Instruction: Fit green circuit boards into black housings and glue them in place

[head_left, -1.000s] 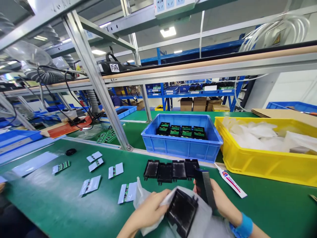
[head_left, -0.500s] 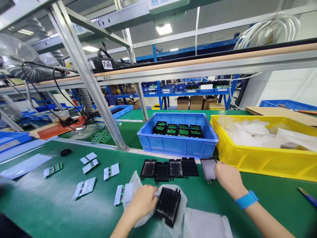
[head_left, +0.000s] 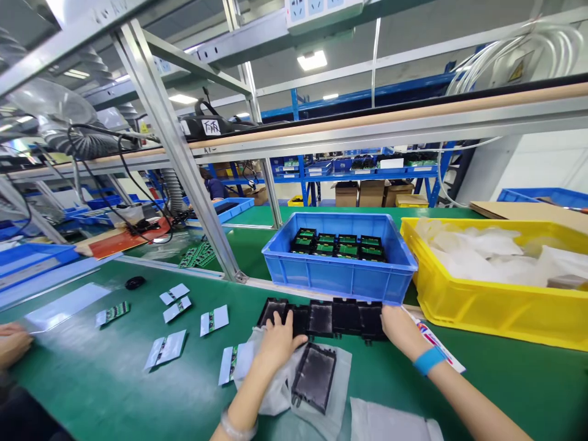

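Several black plastic trays [head_left: 320, 318] stand side by side in a row on the green table. At the row's right end, my right hand [head_left: 399, 327] has its fingers closed on the last black tray [head_left: 371, 320]. My left hand [head_left: 279, 343] is spread, its fingertips on the trays at the left of the row. Just right of its wrist, another black tray [head_left: 315, 375] lies on a white foam bag [head_left: 337, 398]. A second white bag [head_left: 392, 421] is at the bottom edge.
Behind the row stand a blue bin [head_left: 340, 269] of black trays with green boards and a yellow bin [head_left: 500, 312] of white bags. Circuit boards with pale covers [head_left: 166, 349] lie to the left. Another person's hand [head_left: 13, 344] is at the far left.
My right hand has brought its tray leftward against the row. My left hand has left the white bag and opened over the row's left end. Another person's hand has come into view.
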A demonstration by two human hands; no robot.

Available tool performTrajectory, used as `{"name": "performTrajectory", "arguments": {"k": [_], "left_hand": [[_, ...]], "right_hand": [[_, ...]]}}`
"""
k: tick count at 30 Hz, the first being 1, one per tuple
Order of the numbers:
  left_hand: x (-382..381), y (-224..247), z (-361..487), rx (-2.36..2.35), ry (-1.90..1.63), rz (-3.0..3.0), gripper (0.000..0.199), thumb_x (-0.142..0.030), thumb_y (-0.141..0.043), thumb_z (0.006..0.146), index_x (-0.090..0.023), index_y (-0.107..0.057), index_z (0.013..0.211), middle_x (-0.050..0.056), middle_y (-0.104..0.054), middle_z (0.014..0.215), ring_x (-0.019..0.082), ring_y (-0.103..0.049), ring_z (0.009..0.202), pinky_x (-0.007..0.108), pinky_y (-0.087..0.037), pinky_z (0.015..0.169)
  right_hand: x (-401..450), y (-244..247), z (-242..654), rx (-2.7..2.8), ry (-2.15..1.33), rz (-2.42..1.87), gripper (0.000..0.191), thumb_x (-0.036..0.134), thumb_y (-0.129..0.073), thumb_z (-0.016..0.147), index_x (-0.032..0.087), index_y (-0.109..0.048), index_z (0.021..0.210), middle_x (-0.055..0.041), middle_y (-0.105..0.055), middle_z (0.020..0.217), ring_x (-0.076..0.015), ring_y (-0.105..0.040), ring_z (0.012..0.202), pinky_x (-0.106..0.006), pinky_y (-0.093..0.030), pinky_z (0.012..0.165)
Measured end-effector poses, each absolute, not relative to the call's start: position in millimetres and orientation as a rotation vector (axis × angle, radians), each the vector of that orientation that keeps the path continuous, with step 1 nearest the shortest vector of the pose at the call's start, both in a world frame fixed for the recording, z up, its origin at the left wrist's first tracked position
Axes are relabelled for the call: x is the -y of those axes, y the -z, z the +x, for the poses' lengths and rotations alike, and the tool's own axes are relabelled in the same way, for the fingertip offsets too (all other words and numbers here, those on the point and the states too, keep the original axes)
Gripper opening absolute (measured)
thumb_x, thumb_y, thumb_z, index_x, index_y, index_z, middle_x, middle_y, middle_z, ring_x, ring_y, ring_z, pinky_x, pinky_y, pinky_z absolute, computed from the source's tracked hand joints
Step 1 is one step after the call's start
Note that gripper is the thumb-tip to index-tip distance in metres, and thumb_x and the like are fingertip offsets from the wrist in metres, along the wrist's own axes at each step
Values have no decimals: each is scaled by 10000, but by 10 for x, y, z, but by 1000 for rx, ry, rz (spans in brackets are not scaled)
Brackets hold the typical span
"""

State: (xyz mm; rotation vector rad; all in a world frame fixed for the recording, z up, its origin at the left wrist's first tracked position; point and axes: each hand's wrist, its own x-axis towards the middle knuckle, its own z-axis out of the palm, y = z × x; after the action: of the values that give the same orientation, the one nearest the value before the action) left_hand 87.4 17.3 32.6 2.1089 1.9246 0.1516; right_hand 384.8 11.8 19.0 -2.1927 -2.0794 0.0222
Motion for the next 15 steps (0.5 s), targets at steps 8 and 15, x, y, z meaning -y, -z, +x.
{"name": "performTrajectory", "arguments": {"k": [8, 15], "left_hand": [[95, -388, 801, -1757, -320, 2197, 475, -270, -475, 919, -74, -452, 1352, 254, -407, 1433, 397, -351, 1354, 550, -282, 1070], [553, -271, 575, -1335, -323, 2182, 706, -79, -480, 750, -172, -382, 1443, 150, -469, 1450, 288, -467, 1309, 397, -379, 1056]], "right_hand": [[164, -545, 3351, 2540, -295, -1588, 163, 223, -539, 945, 201, -658, 1053, -32, -645, 1040, -160, -630, 914, -310, -489, 817], [220, -412, 2919, 2796, -671, -816, 123, 125, -745, 742, 213, -682, 682, 8, -649, 721, -156, -624, 830, -226, -452, 726]]}}
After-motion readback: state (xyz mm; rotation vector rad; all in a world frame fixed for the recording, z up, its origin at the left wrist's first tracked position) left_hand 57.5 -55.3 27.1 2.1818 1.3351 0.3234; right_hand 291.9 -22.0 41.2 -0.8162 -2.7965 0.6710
